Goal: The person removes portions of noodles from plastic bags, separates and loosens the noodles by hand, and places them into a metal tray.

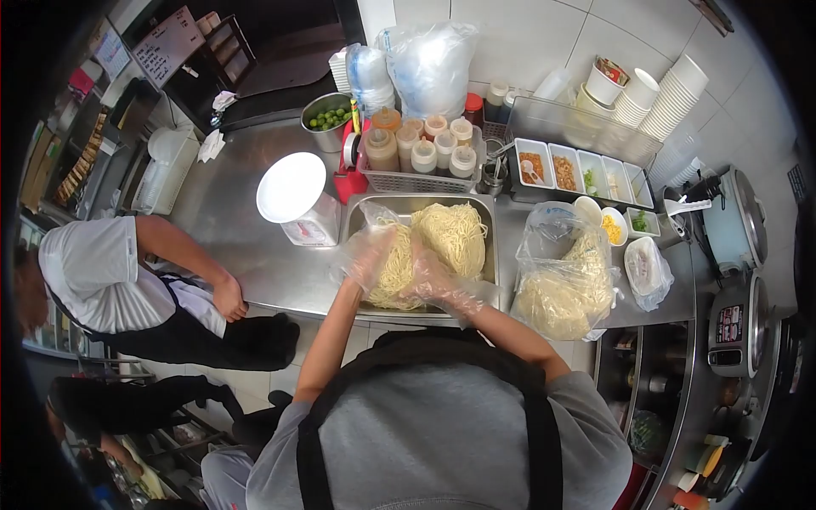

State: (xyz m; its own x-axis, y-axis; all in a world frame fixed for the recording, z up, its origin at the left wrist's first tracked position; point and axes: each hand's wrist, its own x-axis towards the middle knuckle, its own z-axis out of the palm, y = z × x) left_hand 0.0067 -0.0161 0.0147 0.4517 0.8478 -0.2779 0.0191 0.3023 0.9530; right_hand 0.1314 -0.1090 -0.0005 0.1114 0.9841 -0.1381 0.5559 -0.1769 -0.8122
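Two mounds of pale yellow noodles (pixel 450 238) sit side by side in a rectangular metal tray (pixel 489 212) on the counter. Both my hands wear loose clear plastic gloves. My left hand (pixel 371 257) presses against the left side of the left mound, with its fingers curved onto the noodles. On the other side of that mound, my right hand (pixel 432 274) is held between the two mounds, so the left one is cupped between my palms. Some fingertips are hidden among the noodles. To the right of the tray lies a clear plastic bag (pixel 552 293) with more noodles inside.
A white-topped scale (pixel 291 189) stands left of the tray. Behind it are a basket of sauce bottles (pixel 423 155) and a pot of green limes (pixel 328 115). Topping containers (pixel 565 170) line the back right. A co-worker (pixel 102 280) stands at left; another person's arm shows below.
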